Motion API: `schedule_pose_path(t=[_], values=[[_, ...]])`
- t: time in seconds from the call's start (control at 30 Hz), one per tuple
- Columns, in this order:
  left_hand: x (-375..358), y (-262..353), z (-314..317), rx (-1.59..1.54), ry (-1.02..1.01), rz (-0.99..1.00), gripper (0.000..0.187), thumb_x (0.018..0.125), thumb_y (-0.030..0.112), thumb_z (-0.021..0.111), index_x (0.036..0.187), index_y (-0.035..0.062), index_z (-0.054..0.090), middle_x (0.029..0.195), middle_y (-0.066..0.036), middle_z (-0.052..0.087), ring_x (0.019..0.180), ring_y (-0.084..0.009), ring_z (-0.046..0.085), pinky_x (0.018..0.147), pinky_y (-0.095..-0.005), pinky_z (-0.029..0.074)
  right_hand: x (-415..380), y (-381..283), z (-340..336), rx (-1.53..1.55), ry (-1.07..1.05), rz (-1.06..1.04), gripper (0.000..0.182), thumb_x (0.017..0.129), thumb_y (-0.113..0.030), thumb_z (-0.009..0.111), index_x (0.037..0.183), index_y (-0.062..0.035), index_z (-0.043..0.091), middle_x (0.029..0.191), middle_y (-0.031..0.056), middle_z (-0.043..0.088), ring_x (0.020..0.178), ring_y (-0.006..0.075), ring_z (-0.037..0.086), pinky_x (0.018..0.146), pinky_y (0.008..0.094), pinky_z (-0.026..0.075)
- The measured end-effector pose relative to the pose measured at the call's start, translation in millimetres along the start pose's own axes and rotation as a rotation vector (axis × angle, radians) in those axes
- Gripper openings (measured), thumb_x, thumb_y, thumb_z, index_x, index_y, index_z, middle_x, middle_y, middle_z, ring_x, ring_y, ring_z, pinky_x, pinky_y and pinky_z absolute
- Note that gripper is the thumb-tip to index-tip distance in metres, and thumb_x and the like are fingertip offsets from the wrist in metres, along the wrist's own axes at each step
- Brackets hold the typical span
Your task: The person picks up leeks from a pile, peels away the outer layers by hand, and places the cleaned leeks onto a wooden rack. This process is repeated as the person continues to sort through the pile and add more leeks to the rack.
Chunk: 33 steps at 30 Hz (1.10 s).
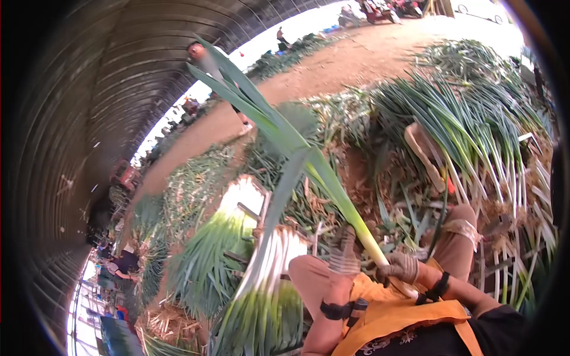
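Observation:
A long leek (pixel 317 166) runs diagonally across the view, its pale root end near my lap and its broad green leaves reaching up to the left. My right hand (pixel 401 269), in a striped glove, is wrapped round the white lower stalk. Just above it, my left hand (pixel 344 252), also gloved, is closed against the stalk's left side; its fingers are partly hidden. One leaf hangs down to the left from the stalk. An orange apron (pixel 398 320) covers my lap under the root end.
Left of my knee lie two bundles of leeks (pixel 261 314) (pixel 205 261) beside a metal rack (pixel 261 207). To the right is a big loose leek pile (pixel 463 118) with a tan curved object (pixel 421 148) against it. Leaf scraps cover the ground. A person (pixel 208 59) stands beyond the leaves.

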<state>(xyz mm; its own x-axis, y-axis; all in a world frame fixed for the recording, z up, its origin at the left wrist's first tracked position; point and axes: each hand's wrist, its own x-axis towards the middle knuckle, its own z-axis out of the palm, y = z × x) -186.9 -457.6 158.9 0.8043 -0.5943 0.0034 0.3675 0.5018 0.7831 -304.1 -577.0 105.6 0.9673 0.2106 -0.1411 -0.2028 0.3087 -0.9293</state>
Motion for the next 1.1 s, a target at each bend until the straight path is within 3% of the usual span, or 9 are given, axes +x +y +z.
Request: schedule_pose_path(t=[0.27,0.4,0.53,0.6,0.63,0.7,0.87,1.07,1.1], values=[[-3.0,-15.4,-29.0,-0.004,-0.212,-0.060,0.019,0.089,0.014,0.047,0.102,0.0019,0.055,0.091,-0.012,0.063,0.082,-0.0205,0.061,0.073,-0.0305,0.050,0.3,8.3,-3.0,0.027,-0.054,0.006,0.040,0.084,-0.027,0.061,0.110,0.0032,0.053,0.074,0.0049,0.059,0.066,0.0123,0.058,0.060,0.0244,0.049],[8.6,-22.8,-49.2,0.305,-0.291,-0.084,0.017,0.088,0.006,0.045,0.098,0.0013,0.057,0.091,-0.010,0.064,0.083,-0.0179,0.061,0.075,-0.0281,0.049,-3.0,7.6,-2.7,0.082,-0.045,0.012,0.040,0.082,-0.022,0.064,0.109,0.0038,0.053,0.075,0.0055,0.059,0.068,0.0120,0.058,0.060,0.0250,0.049],[-14.1,11.1,-0.5,-0.105,-0.295,-0.051,0.028,0.089,0.014,0.050,0.113,0.0015,0.049,0.097,-0.011,0.061,0.087,-0.0199,0.060,0.081,-0.0297,0.048,-5.4,1.7,2.3,0.047,-0.009,0.051,0.036,0.081,-0.018,0.064,0.107,0.0043,0.054,0.077,0.0056,0.060,0.067,0.0120,0.059,0.060,0.0249,0.049],[-0.1,2.8,-20.8,-0.078,-0.340,-0.072,0.049,0.088,0.026,0.055,0.127,0.0031,0.037,0.105,-0.013,0.058,0.091,-0.0228,0.059,0.086,-0.0329,0.047,-3.1,-2.6,5.8,-0.012,-0.003,0.086,0.034,0.081,-0.017,0.063,0.106,0.0046,0.055,0.078,0.0055,0.060,0.066,0.0121,0.059,0.060,0.0249,0.049],[-9.7,15.1,-11.8,0.166,-0.327,-0.015,0.049,0.087,0.027,0.056,0.126,0.0023,0.039,0.105,-0.013,0.059,0.092,-0.0232,0.059,0.088,-0.0348,0.046,-2.9,-4.1,7.0,-0.012,-0.008,0.095,0.032,0.080,-0.015,0.064,0.103,0.0048,0.056,0.079,0.0052,0.060,0.065,0.0119,0.059,0.060,0.0248,0.050],[-14.7,16.7,-9.7,0.081,-0.305,-0.070,0.051,0.084,0.024,0.060,0.124,0.0015,0.039,0.106,-0.016,0.058,0.094,-0.0281,0.059,0.084,-0.0380,0.049,-2.7,-8.3,8.7,-0.063,-0.007,0.123,0.032,0.079,-0.014,0.065,0.103,0.0050,0.056,0.079,0.0052,0.060,0.065,0.0119,0.059,0.060,0.0250,0.050],[-26.5,-0.2,-14.7,-0.270,-0.282,-0.155,0.029,0.087,0.015,0.054,0.113,0.0015,0.053,0.104,-0.013,0.060,0.094,-0.0236,0.059,0.082,-0.0342,0.050,-3.2,-9.8,10.7,0.024,-0.008,0.113,0.031,0.076,-0.010,0.068,0.102,0.0046,0.057,0.078,0.0056,0.059,0.065,0.0127,0.059,0.060,0.0249,0.051],[-19.8,-6.4,-31.4,0.628,0.016,0.019,0.018,0.089,0.010,0.053,0.100,-0.0027,0.058,0.088,-0.006,0.062,0.078,-0.0103,0.057,0.071,-0.0248,0.049,-4.2,-16.3,15.0,0.025,0.051,0.099,0.029,0.075,-0.009,0.068,0.099,0.0045,0.059,0.079,0.0061,0.059,0.064,0.0125,0.059,0.059,0.0241,0.051],[-20.1,-4.2,-28.9,0.599,0.023,0.036,0.017,0.088,0.008,0.052,0.099,-0.0021,0.059,0.086,-0.005,0.062,0.076,-0.0088,0.056,0.069,-0.0237,0.048,-2.2,-16.6,14.9,0.008,0.049,0.088,0.029,0.074,-0.009,0.069,0.099,0.0046,0.059,0.079,0.0061,0.059,0.064,0.0125,0.059,0.059,0.0241,0.051]])
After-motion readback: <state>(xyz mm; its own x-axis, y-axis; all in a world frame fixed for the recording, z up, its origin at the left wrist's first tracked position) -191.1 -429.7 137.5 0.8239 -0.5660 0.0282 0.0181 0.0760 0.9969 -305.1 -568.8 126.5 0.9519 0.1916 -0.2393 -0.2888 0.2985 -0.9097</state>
